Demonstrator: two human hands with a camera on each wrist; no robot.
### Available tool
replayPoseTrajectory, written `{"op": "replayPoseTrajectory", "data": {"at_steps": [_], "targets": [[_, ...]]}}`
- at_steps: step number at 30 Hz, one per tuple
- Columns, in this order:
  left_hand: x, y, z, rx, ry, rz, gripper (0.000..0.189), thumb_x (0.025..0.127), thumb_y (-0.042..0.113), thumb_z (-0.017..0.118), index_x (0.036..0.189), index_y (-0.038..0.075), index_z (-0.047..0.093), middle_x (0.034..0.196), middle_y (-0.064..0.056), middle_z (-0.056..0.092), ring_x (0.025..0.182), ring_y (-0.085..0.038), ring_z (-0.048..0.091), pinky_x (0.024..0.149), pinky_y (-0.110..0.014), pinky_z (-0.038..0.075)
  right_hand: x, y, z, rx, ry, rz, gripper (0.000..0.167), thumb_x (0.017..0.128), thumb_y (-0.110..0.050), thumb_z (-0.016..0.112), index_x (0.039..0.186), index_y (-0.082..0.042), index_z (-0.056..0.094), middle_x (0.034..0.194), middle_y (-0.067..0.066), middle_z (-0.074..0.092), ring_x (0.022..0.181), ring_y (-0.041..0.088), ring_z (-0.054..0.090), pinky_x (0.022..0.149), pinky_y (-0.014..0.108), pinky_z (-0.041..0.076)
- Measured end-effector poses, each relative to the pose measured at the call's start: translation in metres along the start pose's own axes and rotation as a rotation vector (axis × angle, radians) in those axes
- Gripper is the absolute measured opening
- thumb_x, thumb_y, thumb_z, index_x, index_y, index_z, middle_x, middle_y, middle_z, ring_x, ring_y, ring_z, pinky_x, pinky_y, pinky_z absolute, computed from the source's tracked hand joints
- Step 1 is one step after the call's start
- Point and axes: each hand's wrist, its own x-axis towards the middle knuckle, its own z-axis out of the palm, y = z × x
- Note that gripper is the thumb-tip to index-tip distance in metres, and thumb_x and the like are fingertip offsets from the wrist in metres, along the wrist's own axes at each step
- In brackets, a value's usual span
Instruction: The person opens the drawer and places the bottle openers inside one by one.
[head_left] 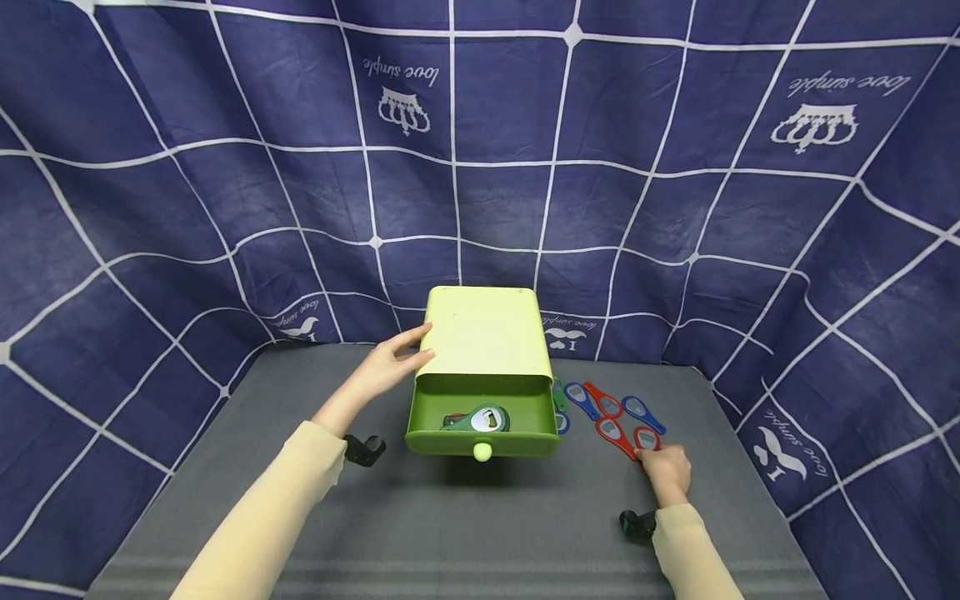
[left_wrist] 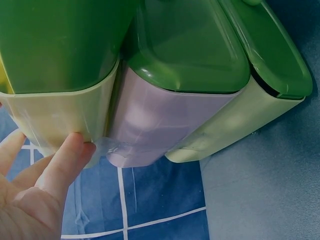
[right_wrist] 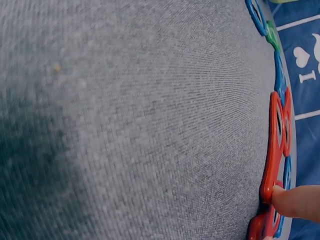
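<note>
A pale yellow-green drawer cabinet [head_left: 483, 329] stands mid-table, its green top drawer [head_left: 525, 408] pulled out. Inside lies a dark green paddle-shaped piece [head_left: 480, 419] with a round white head, partly over a red one. My left hand [head_left: 386, 367] rests extended fingers against the cabinet's left side; in the left wrist view the fingertips touch the pale upper casing [left_wrist: 55, 117]. Down at the right, my right hand [head_left: 670, 471] pinches the handle of a red round-headed piece [head_left: 647, 438]. Another red piece [head_left: 612, 430] lies beside it, its handle end right at the thumb.
More round-headed pieces lie right of the cabinet: a blue one [head_left: 580, 398], a red one [head_left: 606, 402], another blue one [head_left: 642, 412] and a green one [head_left: 558, 393]. Lower tiers include a lilac casing [left_wrist: 165, 115]. Blue checked cloth [head_left: 495, 200] hangs behind the grey table [head_left: 480, 533].
</note>
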Motion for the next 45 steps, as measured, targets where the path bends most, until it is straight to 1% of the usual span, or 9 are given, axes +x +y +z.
{"op": "replayPoseTrajectory", "data": {"at_steps": [4, 10, 15, 17, 21, 25, 30, 36, 45], "targets": [[0.0, -0.003, -0.001, 0.002, 0.006, 0.002, 0.062, 0.099, 0.037, 0.06, 0.154, 0.017, 0.037, 0.158, -0.011, 0.037, 0.133, -0.037, 0.051, 0.108, -0.053, 0.045, 0.001, -0.001, 0.0, -0.019, 0.0, -0.026, 0.035, 0.08, -0.02, 0.071, 0.094, 0.012, 0.067, 0.102, 0.036, 0.063, 0.096, 0.053, 0.058, 0.079, 0.056, 0.049], [-0.003, -0.002, -0.003, -0.005, -0.001, 0.007, 0.063, 0.1, 0.035, 0.059, 0.154, 0.015, 0.035, 0.158, -0.013, 0.035, 0.134, -0.039, 0.049, 0.107, -0.054, 0.045, 0.003, 0.0, 0.001, -0.049, -0.017, -0.048, 0.036, 0.08, -0.021, 0.073, 0.096, 0.011, 0.067, 0.103, 0.034, 0.063, 0.1, 0.053, 0.057, 0.085, 0.056, 0.049], [-0.015, 0.024, -0.007, -0.019, -0.021, -0.014, 0.061, 0.101, 0.025, 0.058, 0.154, 0.007, 0.034, 0.158, -0.018, 0.033, 0.133, -0.042, 0.048, 0.107, -0.054, 0.045, 0.002, 0.005, 0.002, -0.012, -0.022, -0.023, 0.032, 0.084, -0.021, 0.073, 0.091, 0.009, 0.063, 0.092, 0.028, 0.062, 0.096, 0.046, 0.056, 0.08, 0.052, 0.047], [-0.02, 0.035, -0.008, -0.023, -0.031, -0.023, 0.06, 0.101, 0.021, 0.058, 0.153, 0.004, 0.034, 0.157, -0.019, 0.033, 0.134, -0.043, 0.047, 0.108, -0.055, 0.044, 0.001, 0.008, 0.001, 0.013, -0.024, -0.022, 0.031, 0.084, -0.02, 0.074, 0.091, 0.009, 0.062, 0.086, 0.024, 0.063, 0.088, 0.041, 0.057, 0.072, 0.046, 0.047], [-0.02, 0.037, -0.005, -0.024, -0.038, -0.011, 0.06, 0.101, 0.021, 0.058, 0.153, 0.004, 0.035, 0.157, -0.019, 0.034, 0.135, -0.042, 0.046, 0.109, -0.054, 0.044, 0.0, 0.016, -0.002, 0.093, -0.063, -0.032, 0.033, 0.085, -0.018, 0.076, 0.097, 0.009, 0.062, 0.072, 0.013, 0.065, 0.064, 0.02, 0.061, 0.056, 0.029, 0.044], [-0.018, 0.037, -0.002, -0.019, -0.046, 0.002, 0.059, 0.101, 0.021, 0.058, 0.152, 0.004, 0.035, 0.157, -0.017, 0.035, 0.135, -0.042, 0.046, 0.109, -0.053, 0.044, 0.0, 0.012, -0.009, 0.196, -0.128, -0.045, 0.037, 0.085, -0.019, 0.076, 0.104, 0.01, 0.063, 0.073, 0.005, 0.067, 0.055, 0.005, 0.06, 0.053, 0.023, 0.048], [-0.019, 0.038, -0.001, -0.02, -0.039, 0.0, 0.059, 0.101, 0.021, 0.059, 0.152, 0.004, 0.036, 0.157, -0.017, 0.035, 0.135, -0.042, 0.047, 0.109, -0.053, 0.044, -0.004, -0.022, -0.021, 0.339, -0.215, -0.097, 0.041, 0.088, -0.016, 0.074, 0.115, 0.011, 0.059, 0.079, 0.003, 0.069, 0.064, 0.005, 0.063, 0.06, 0.024, 0.057], [-0.02, 0.038, -0.004, -0.011, -0.035, -0.006, 0.059, 0.101, 0.021, 0.058, 0.152, 0.004, 0.036, 0.157, -0.017, 0.035, 0.136, -0.042, 0.045, 0.109, -0.054, 0.043, -0.022, -0.076, -0.043, 0.489, -0.353, -0.198, 0.048, 0.09, -0.013, 0.072, 0.126, 0.009, 0.048, 0.078, -0.013, 0.067, 0.07, 0.0, 0.064, 0.065, 0.016, 0.056], [-0.022, 0.043, -0.009, -0.014, -0.032, -0.009, 0.059, 0.101, 0.022, 0.058, 0.153, 0.004, 0.036, 0.158, -0.017, 0.035, 0.139, -0.041, 0.041, 0.111, -0.054, 0.041, -0.058, -0.139, -0.072, 0.463, -0.51, -0.394, 0.05, 0.089, -0.019, 0.075, 0.127, 0.002, 0.051, 0.081, -0.018, 0.067, 0.072, 0.001, 0.065, 0.064, 0.02, 0.053]]}}
